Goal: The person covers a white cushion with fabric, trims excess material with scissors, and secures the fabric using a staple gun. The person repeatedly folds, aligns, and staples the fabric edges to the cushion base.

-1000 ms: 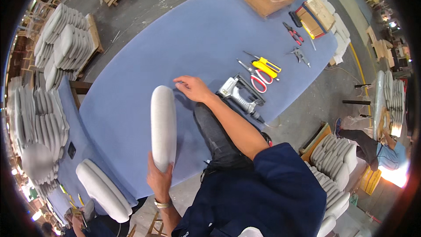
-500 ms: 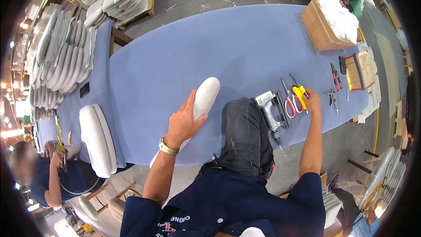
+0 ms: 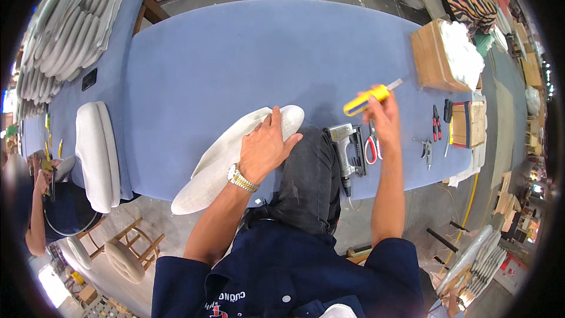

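A light grey padded cushion [image 3: 203, 185] leans at a slant over the near edge of the blue table, beside my thigh. My left hand [image 3: 266, 148] lies flat across it with the fingers stretched out and the thumb apart. Raised above the table, my right hand [image 3: 384, 119] is closed round a yellow-handled tool [image 3: 364, 101] with a short flat metal blade, which points away to the right. Below that hand are red-and-white-handled scissors [image 3: 371, 148], partly hidden by my wrist. Next to them lies a silver staple gun [image 3: 346, 150] with a hose fitting.
The blue padded table [image 3: 235, 47] carries pliers [image 3: 436, 122], a small grey hand tool [image 3: 426, 152], a small wooden box [image 3: 475, 123] and a carton of white stuffing [image 3: 435, 53]. Grey cushions [image 3: 97, 156] stand at left, near piled cushions [image 3: 70, 41] and a co-worker [image 3: 56, 218].
My right hand has lifted the yellow-handled tool off the table and moved left with it. The cushion has tipped over, showing more of its broad face. My view has shifted slightly.
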### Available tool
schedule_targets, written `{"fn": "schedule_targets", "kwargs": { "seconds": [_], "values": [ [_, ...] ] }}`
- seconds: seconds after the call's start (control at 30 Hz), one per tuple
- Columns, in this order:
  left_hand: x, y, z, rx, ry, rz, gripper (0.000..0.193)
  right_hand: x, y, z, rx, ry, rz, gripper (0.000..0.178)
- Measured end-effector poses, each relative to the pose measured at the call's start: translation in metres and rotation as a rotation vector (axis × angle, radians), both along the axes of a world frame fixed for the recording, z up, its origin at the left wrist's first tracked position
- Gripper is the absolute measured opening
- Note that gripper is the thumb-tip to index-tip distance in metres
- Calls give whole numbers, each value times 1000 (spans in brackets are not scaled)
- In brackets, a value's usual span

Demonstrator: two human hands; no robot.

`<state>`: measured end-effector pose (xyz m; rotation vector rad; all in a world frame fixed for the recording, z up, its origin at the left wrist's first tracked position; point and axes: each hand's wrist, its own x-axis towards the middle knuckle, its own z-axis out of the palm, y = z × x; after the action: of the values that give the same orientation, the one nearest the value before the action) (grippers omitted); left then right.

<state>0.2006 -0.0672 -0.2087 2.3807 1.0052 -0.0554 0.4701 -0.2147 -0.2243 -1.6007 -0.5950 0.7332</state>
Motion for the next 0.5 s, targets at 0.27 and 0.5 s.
{"fn": "schedule_targets", "kwargs": {
  "seconds": [0.27,0.5],
  "values": [
    [-2,-8,-3,31,-27,-13,66,-73,111,84,137,-156,280,28],
    [-4,-15,-7,64,-60,-24,62,-83,108,97,73,-251,350,28]
  ]
}}
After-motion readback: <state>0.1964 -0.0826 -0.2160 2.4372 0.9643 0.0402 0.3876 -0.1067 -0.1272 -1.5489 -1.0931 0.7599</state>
